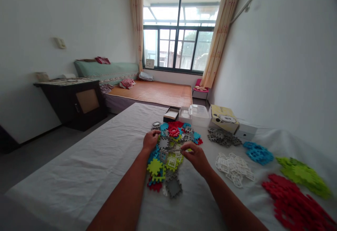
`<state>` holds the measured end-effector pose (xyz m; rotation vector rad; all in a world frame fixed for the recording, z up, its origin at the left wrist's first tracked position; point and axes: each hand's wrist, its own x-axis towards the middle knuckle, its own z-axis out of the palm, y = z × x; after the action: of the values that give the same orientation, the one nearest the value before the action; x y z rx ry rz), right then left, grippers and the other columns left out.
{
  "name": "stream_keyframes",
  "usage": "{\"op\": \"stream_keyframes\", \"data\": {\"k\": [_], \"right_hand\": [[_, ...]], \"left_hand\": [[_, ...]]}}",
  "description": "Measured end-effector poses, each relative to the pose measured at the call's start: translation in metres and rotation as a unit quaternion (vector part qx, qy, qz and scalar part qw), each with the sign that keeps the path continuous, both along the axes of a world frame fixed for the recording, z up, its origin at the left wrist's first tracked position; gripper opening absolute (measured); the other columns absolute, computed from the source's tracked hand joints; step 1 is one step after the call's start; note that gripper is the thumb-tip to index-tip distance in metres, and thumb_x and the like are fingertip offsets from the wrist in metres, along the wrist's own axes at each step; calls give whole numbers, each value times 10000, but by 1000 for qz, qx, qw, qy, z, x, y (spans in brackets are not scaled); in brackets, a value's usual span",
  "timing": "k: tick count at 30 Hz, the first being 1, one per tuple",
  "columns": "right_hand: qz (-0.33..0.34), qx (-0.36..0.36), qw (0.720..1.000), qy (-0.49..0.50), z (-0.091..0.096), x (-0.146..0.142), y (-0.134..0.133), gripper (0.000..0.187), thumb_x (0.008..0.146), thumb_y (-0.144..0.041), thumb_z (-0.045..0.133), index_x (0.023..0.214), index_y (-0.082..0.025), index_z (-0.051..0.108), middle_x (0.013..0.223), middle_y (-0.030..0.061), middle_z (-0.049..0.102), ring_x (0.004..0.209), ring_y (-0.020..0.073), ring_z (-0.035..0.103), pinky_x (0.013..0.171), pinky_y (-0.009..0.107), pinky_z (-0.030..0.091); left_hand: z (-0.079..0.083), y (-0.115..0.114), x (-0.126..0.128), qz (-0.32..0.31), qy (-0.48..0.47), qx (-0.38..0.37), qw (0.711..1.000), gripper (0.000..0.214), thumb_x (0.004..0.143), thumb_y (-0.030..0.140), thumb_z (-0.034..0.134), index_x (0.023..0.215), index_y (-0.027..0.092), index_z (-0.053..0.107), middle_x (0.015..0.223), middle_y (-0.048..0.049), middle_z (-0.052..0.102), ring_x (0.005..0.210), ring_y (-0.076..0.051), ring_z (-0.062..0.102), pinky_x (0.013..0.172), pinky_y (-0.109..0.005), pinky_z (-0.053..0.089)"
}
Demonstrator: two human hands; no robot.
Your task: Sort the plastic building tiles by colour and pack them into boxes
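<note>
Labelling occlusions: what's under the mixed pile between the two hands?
White cloth shows around the mixed pile. Gray, lime, blue and red pieces overlap within it. The cloth directly beneath is covered, and lower pieces are partly hidden.

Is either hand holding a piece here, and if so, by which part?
Cannot be told: the left hand and right hand are both at the mixed pile of pieces, fingers curled, but no clear grip shows.

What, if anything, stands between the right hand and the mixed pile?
Nothing visible: the right hand is at the right edge of the mixed pile, its fingers pointing into it. Whether they touch or hold a piece is too small to tell.
</note>
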<state>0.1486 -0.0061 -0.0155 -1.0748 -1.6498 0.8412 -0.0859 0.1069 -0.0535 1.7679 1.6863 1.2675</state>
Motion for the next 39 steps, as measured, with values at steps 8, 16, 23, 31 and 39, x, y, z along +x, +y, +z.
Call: {"op": "stream_keyframes", "data": {"k": [8, 16, 23, 31, 39], "right_hand": [[-53, -68, 992, 87, -10, 23, 14, 262, 721, -407, 639, 812, -168, 578, 653, -29, 574, 567, 94, 516, 534, 223, 449], [-209, -111, 939, 248, -17, 79, 39, 436, 526, -442, 761, 805, -162, 576, 630, -30, 586, 536, 101, 542, 505, 232, 484], [-275, -92, 903, 317, -16, 102, 43, 509, 535, -441, 731, 922, -181, 527, 825, 20, 632, 687, 132, 608, 680, 286, 542], [-8, 5, 998, -69, -5, 0, -1, 297, 824, -372, 518, 1055, -203, 598, 968, 69, 664, 813, 180, 617, 732, 344, 519], [-22, 132, 920, -368, -4, -56, -26, 469, 846, -249, 516, 1310, -246, 443, 1323, 79, 500, 1187, 255, 428, 953, 430, 384]], "left_hand": [[1, 2, -2, -3, 7, -5, 1000, 265, 735, 188, 490, 878, 198, 713, 868, -23, 731, 810, -169, 657, 717, -233, 486], [1, 4, -3, -4, 13, -3, 1000, 264, 734, 196, 489, 875, 206, 712, 879, -19, 731, 821, -167, 659, 720, -223, 484], [0, 5, -4, -8, 12, -8, 1000, 260, 738, 192, 491, 877, 211, 710, 884, -12, 730, 825, -162, 655, 734, -220, 480], [2, -1, -1, -3, 5, -5, 1000, 260, 739, 167, 498, 878, 199, 715, 875, -26, 730, 805, -163, 656, 738, -241, 487], [0, 1, 0, -4, 2, -8, 1000, 254, 745, 161, 502, 876, 209, 715, 889, -17, 728, 842, -163, 654, 783, -252, 488]]}}
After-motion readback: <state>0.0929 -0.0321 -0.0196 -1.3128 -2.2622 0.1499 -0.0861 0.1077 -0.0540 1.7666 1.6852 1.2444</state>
